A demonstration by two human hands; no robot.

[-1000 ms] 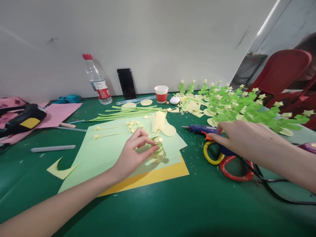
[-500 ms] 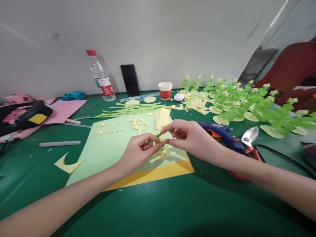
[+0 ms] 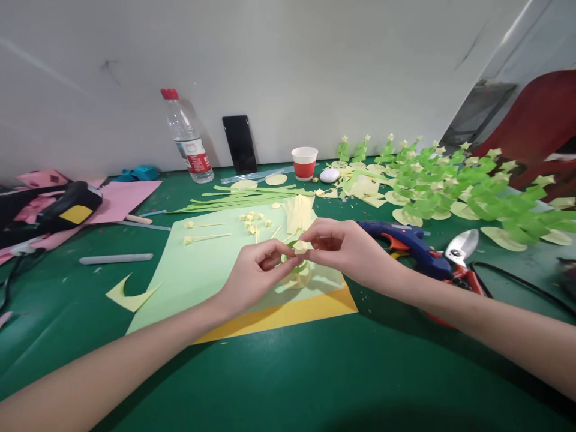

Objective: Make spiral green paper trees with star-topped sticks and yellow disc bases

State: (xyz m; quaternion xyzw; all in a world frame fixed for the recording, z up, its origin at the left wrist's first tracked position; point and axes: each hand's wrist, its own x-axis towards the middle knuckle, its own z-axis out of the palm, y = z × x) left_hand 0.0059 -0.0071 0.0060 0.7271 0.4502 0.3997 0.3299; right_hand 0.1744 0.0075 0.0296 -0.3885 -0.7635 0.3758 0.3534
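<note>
A small paper tree (image 3: 297,270) of curled green strip stands over the pale green sheet (image 3: 211,264), its pale yellow base just under my fingers. At its top sits a yellow paper star (image 3: 300,246). My left hand (image 3: 258,270) is closed in a pinch on the tree's green strip, from the left. From the right, my right hand (image 3: 344,246) pinches the star between thumb and fingers. Fingers cover part of the tree. Behind the hands lie several folded paper stars (image 3: 252,222) and a stack of pale yellow strips (image 3: 298,213).
Many finished paper trees (image 3: 432,180) crowd the back right. A blue glue gun (image 3: 405,243) and red-handled pruning shears (image 3: 463,249) lie right of my hand. A bottle (image 3: 191,144), phone (image 3: 240,144) and paper cup (image 3: 305,163) line the wall; a tape measure (image 3: 72,207) is at left.
The view has shifted slightly, so everything sits a little further right. Both hands keep their pinch at the tree's top; the star shows a little more plainly between the fingers.
</note>
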